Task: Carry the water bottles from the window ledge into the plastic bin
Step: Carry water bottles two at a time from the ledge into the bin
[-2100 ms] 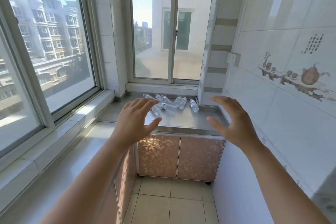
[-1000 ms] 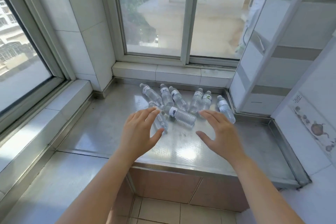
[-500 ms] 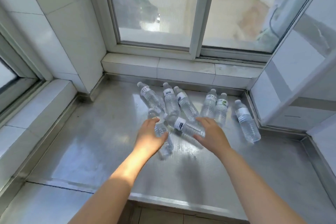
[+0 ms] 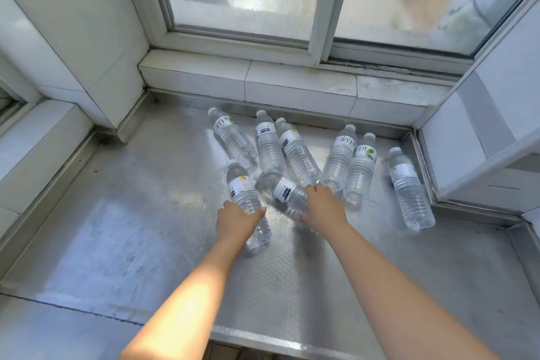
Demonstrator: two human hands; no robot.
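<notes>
Head view: left hand (image 4: 233,222), right hand (image 4: 324,207) now down, each grip clasping bottle (image 4: 247,199).

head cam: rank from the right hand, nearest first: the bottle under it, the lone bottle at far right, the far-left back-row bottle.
From the right hand:
1. Bottle under it, touching, lying crosswise.
2. Lone bottle at far right, off to the right, near the wall.
3. Far-left back-row bottle, up-left, by the sill.
</notes>
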